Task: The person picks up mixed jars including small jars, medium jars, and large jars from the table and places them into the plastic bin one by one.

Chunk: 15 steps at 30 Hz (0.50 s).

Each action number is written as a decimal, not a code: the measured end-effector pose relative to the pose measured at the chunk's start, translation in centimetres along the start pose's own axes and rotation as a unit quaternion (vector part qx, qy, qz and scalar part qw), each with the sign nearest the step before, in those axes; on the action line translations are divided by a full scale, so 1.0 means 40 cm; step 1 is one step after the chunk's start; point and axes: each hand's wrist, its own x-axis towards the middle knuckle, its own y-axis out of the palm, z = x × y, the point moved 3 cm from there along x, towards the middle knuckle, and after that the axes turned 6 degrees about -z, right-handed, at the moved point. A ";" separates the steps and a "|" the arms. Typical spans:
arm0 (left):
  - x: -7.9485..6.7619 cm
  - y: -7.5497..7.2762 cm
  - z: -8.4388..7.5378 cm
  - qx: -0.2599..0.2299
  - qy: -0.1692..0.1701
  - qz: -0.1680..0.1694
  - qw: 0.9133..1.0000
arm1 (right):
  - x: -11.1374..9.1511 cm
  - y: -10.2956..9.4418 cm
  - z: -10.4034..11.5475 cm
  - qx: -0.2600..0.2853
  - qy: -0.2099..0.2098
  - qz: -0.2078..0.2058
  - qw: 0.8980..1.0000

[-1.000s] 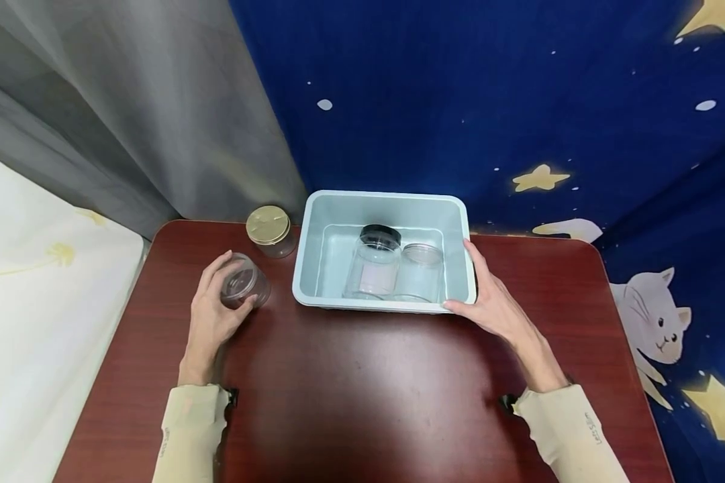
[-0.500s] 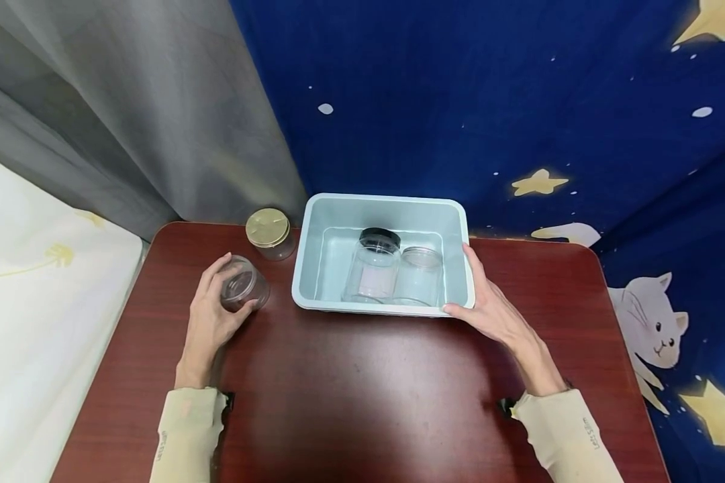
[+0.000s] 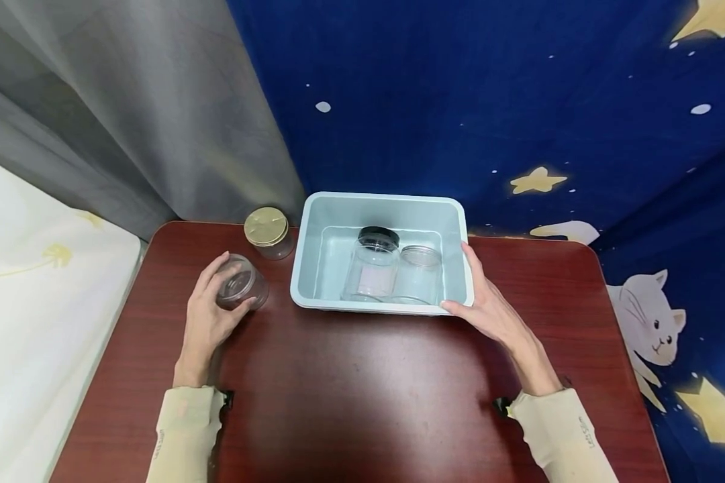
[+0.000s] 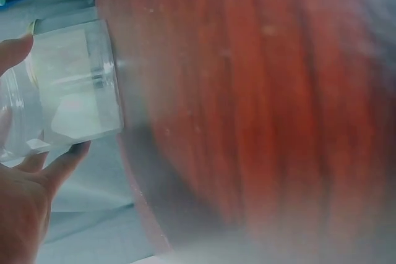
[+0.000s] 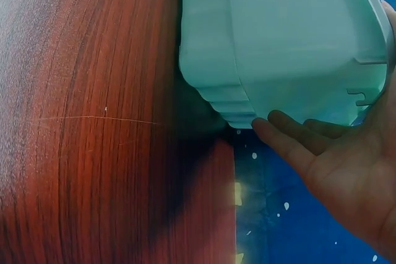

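My left hand (image 3: 208, 315) holds a clear jar (image 3: 250, 288) near the table's left side, thumb on one side and fingers on the other. The jar stands upright, with its threaded mouth uncovered and its base at the tabletop in the left wrist view. At the right front corner of a pale blue plastic bin (image 3: 326, 305), my right hand (image 3: 489, 302) grips, thumb at the front rim and fingers along the right side. The right wrist view shows those fingertips (image 5: 260, 125) against the bin's outer wall. Inside lie a jar with a black lid (image 3: 379, 235) and another clear jar (image 3: 419, 275).
Behind the left hand's jar stands a short jar with a gold lid (image 3: 266, 226), left of the bin. The dark red wooden table (image 3: 362, 389) ends at the back against a grey curtain (image 3: 133, 100) and a blue curtain with stars (image 3: 411, 100).
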 end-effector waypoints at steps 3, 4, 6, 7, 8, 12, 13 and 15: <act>0.001 -0.003 -0.004 0.000 0.000 -0.011 1.000 | 0.000 0.003 -0.003 -0.002 0.000 0.001 1.000; 0.002 -0.004 -0.006 -0.001 0.000 -0.016 1.000 | 0.001 0.003 -0.004 -0.004 0.000 0.000 1.000; 0.004 -0.004 -0.010 0.000 0.000 -0.022 1.000 | 0.001 0.004 -0.004 -0.007 0.002 -0.001 1.000; 0.006 -0.003 -0.011 0.002 -0.003 -0.024 1.000 | 0.001 0.004 -0.003 -0.007 0.002 -0.002 1.000; 0.008 -0.003 -0.011 0.005 -0.007 -0.025 1.000 | 0.001 0.004 -0.003 -0.006 0.004 -0.002 1.000; 0.018 -0.006 -0.015 0.012 -0.029 -0.023 0.999 | 0.002 0.002 -0.001 -0.002 0.011 -0.001 1.000; 0.020 -0.008 -0.015 0.013 -0.032 -0.024 0.999 | 0.002 0.002 -0.001 -0.001 0.012 -0.001 1.000; 0.025 -0.011 -0.019 0.010 -0.033 -0.025 0.999 | 0.001 0.001 -0.001 0.001 0.011 -0.001 1.000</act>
